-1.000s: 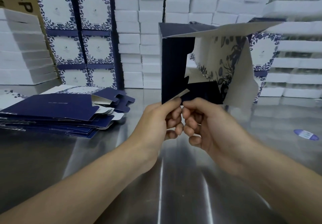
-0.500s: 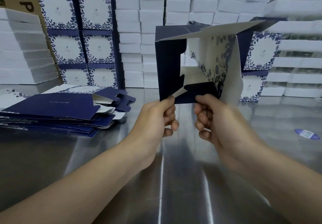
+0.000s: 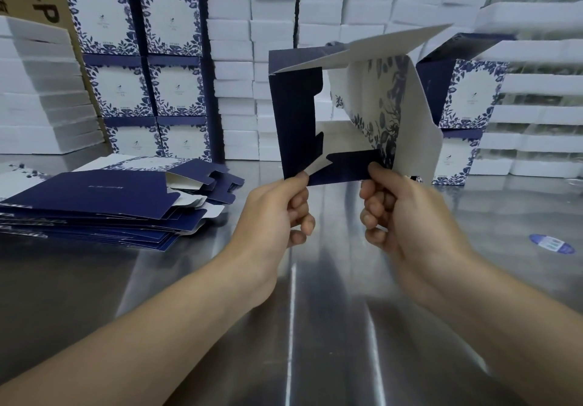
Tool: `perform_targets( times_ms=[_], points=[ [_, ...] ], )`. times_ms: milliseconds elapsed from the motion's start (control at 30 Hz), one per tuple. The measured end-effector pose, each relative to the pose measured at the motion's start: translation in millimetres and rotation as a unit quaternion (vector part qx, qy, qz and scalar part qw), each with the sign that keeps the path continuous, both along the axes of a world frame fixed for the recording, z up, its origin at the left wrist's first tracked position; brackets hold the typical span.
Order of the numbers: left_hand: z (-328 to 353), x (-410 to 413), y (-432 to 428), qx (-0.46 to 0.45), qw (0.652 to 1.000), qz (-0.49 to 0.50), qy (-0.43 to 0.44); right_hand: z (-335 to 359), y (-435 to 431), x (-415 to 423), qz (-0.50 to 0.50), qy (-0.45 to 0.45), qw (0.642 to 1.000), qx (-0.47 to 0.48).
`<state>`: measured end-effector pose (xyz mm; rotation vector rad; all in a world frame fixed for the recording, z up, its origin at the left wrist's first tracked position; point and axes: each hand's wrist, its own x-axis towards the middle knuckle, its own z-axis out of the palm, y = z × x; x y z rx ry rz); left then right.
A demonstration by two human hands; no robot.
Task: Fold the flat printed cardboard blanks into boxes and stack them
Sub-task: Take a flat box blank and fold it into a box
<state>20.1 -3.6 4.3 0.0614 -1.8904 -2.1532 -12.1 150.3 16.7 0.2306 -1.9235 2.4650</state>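
- Both hands up off the desk (image 3: pixel 315 326), holding one half-opened box blank (image 3: pixel 293 115) by its near bottom edge.
- Left hand (image 3: pixel 274 213) pinches the white tab at the lower-left corner; right hand (image 3: pixel 400 216) grips the navy bottom flap beside the floral panel.
- Blank stands upright, open end toward me; flaps lie directly above my fingers, so I'd guess the next fold goes inward, away from me.
- Flat blanks (image 3: pixel 104 203) stacked at left.

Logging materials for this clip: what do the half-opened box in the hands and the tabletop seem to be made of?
The half-opened box looks like thin printed cardboard: matte navy outside, plain white inside, bending along creases, with die-cut tabs. The left hand and right hand pinch its lower edge. The tabletop looks like brushed stainless steel, grey with streaky reflections, though the exact metal is unclear.
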Motion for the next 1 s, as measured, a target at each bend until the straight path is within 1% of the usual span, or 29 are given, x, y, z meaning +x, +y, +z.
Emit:
perform_targets(
  times_ms=[167,233,400,533,600,667,767,900,1000],
  points=[
    [1.9,0.5,-0.9,0.033,0.999,-0.003,-0.008,-0.5,0.3,3.6,-0.045,0.049,0.998,0.021],
    [2.5,0.9,-1.0,0.03,0.999,-0.008,-0.012,-0.1,0.1,4.5,-0.06,0.053,0.997,0.004],
    [1.8,2.5,0.6,0.018,1.0,-0.02,-0.001,4.6,2.7,-1.1,-0.084,0.013,0.994,-0.071],
    [2.0,1.0,-0.1,0.064,0.998,-0.023,-0.002,2.8,4.9,-3.5,-0.07,0.016,0.996,-0.059],
    [2.4,-0.1,-1.7,0.104,0.994,-0.032,-0.014,1.5,4.0,-3.8,-0.048,0.014,0.997,-0.053],
    [2.5,-0.1,-1.9,0.122,0.991,-0.049,-0.023,0.5,2.1,-3.1,-0.018,0.011,0.999,-0.043],
    [1.8,0.7,1.6,0.11,0.991,-0.077,-0.024,-2.7,-1.7,-0.3,0.028,0.014,0.999,0.006],
    [0.0,1.8,3.1,0.042,0.995,-0.082,-0.026,-1.6,-0.4,-0.7,0.014,0.038,0.999,0.03],
    [-1.5,4.0,5.0,0.021,0.993,-0.113,-0.024,-3.0,-2.7,1.3,0.045,0.044,0.997,0.042]
  ],
)
